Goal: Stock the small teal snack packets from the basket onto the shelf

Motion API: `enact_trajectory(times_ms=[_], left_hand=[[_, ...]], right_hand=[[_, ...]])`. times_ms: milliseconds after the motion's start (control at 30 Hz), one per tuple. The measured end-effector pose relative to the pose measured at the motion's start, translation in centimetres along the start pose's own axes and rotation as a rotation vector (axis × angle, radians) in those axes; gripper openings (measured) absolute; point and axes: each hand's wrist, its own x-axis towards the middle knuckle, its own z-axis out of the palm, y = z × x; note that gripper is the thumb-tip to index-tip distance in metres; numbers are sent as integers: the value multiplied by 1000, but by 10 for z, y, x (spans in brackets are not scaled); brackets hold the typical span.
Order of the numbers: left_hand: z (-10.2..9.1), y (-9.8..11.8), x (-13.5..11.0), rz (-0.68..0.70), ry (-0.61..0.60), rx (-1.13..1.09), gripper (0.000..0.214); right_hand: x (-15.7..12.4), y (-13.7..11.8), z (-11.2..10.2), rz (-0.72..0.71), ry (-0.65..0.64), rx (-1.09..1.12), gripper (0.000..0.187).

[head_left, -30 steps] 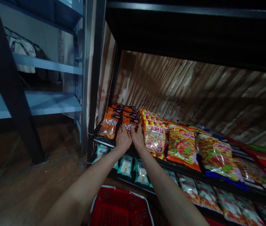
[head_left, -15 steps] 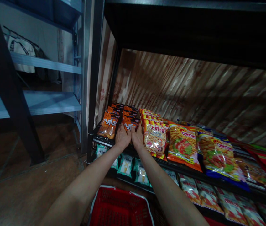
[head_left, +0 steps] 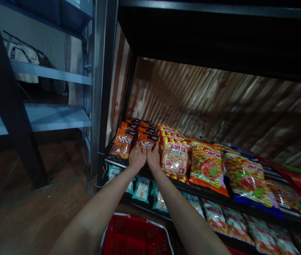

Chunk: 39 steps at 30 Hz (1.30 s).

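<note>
On the upper of two snack shelves, an orange and black snack bag (head_left: 147, 137) stands at the front of its row. My left hand (head_left: 137, 156) grips its lower left side, and my right hand (head_left: 153, 154) grips its lower right side; the thumbs meet in front of it. More bags of the same kind lean behind it. To the left stands another orange snack bag (head_left: 122, 143). Close by my right hand is a yellow and red snack bag (head_left: 176, 156). The lower part of the held bag is hidden by my hands.
A red shopping basket (head_left: 137, 230) sits on the floor below my arms. Green snack bags (head_left: 141, 189) line the lower shelf. Larger noodle-snack bags (head_left: 207, 164) continue rightward. A black shelf post (head_left: 102, 106) and blue rack (head_left: 57, 115) stand to the left.
Both hands stay on the same orange and black bag, with only a slight shift of the fingers. The view has moved a little.
</note>
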Motion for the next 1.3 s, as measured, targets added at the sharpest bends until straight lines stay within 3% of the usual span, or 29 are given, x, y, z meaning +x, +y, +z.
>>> enact_trajectory(times_ms=[267,933,1300], left_hand=[[5,-3,-4,70,45,54,52],[11,-6,-3,76,91,2,52],[2,-3,-6,48,46,6,52]], right_hand=[[0,9,6,-9,59,-51,75],[1,11,10,-24,118,-111,72],[3,14,11,-25,121,-120,70]])
